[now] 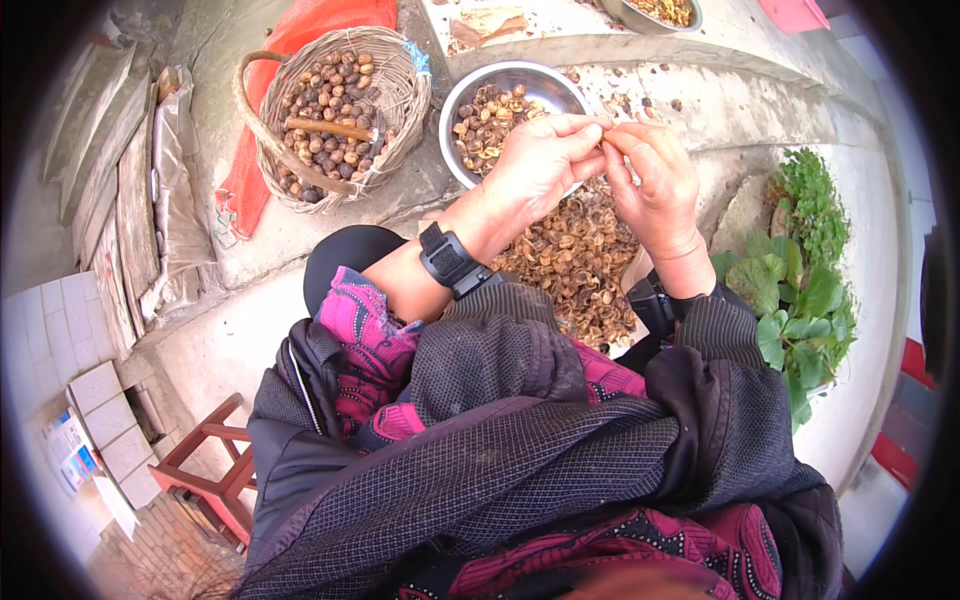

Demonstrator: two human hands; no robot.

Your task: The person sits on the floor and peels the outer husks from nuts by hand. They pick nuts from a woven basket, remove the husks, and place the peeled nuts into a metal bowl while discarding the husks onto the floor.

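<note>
My left hand [546, 159] and my right hand [654, 184] meet at the fingertips, pinching a small dark piece, apparently of walnut, that the fingers mostly hide. Both are raised over the near right rim of a stainless steel bowl [555, 81]. Cracked walnuts [491, 124] lie in that bowl, mostly in its left half. Below my hands spreads a heap of broken walnut shells [577, 262], between my forearms. Each wrist wears a black strap with a device on it.
Left of the bowl stands a wicker basket [405, 105] of whole walnuts [330, 90], with a wooden-handled hammer [330, 128] on top. A red mesh bag [251, 187] lies under it. Another metal bowl [660, 28] sits beyond, on the step. Leafy plants [810, 300] grow at right; a wooden stool [202, 465] is at left.
</note>
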